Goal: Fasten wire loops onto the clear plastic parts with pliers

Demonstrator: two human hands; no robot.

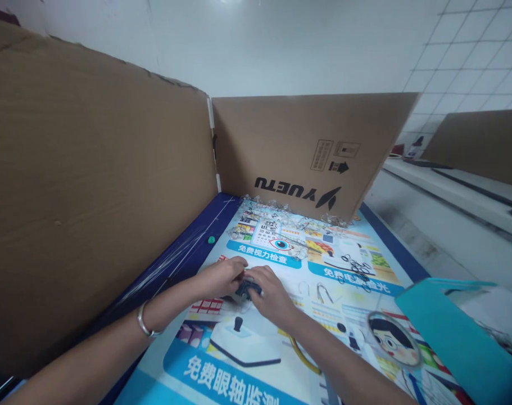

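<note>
We are holding 1 dark blue piece (248, 288) between our left hand (225, 277) and right hand (271, 293), fingers narrowed around it, above a printed sheet (290, 279); black rings (357, 266) are lying to the far right.

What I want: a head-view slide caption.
Left hand and right hand hold a dark object over a printed sheet.

From the person's head, one camera faces forward and down, near the left hand (227, 277) and right hand (271, 293); blur makes its tilt hard to judge.
</note>
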